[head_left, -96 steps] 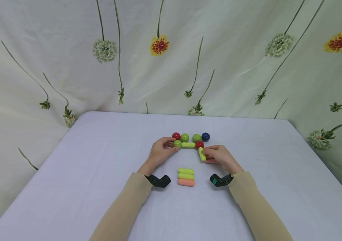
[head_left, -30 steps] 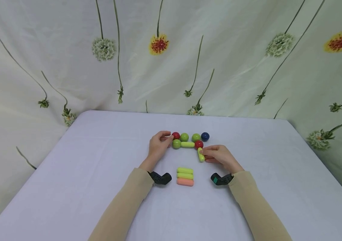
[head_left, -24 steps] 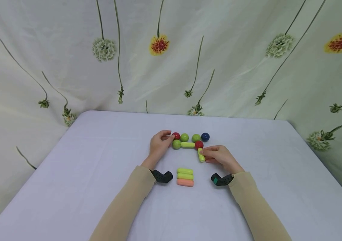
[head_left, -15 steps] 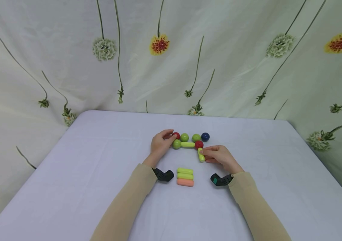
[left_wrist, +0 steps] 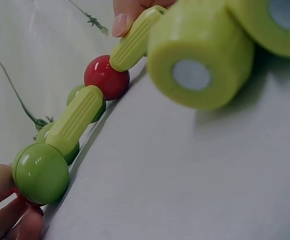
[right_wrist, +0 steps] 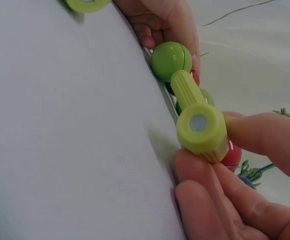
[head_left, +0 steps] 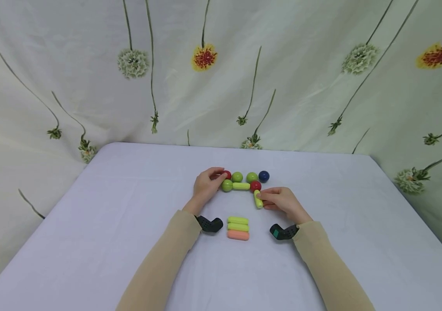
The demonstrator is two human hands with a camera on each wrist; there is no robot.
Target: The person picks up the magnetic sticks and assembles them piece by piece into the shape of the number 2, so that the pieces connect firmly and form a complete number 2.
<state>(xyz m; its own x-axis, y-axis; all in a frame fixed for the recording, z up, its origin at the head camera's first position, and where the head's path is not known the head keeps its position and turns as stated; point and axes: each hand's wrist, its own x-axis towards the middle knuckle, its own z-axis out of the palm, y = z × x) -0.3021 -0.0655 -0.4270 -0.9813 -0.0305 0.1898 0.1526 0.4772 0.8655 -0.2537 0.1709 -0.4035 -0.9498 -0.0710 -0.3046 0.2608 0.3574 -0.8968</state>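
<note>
At the back left of the group, my left hand [head_left: 205, 185] pinches a red ball [head_left: 228, 174], mostly hidden behind a green ball [left_wrist: 41, 174] in the left wrist view. That green ball joins a yellow-green magnetic rod [head_left: 241, 186], whose other end meets a second red ball [head_left: 255, 186]. My right hand [head_left: 284, 201] holds another yellow-green magnetic rod [head_left: 257, 200] between thumb and fingers. One end of it touches the second red ball; its grey-disc end [right_wrist: 199, 123] faces the right wrist camera.
Behind the chain sit two green balls [head_left: 237, 176] and a blue ball [head_left: 264, 176]. Nearer me, two yellow-green rods [head_left: 238, 226] and an orange rod [head_left: 238, 235] lie side by side on the white table [head_left: 88, 242]. A flowered cloth [head_left: 302, 86] hangs behind.
My left hand has let go of the front green ball, moved slightly back and taken hold of the red ball behind it. My right hand keeps its grip on the rod, nearly still.
</note>
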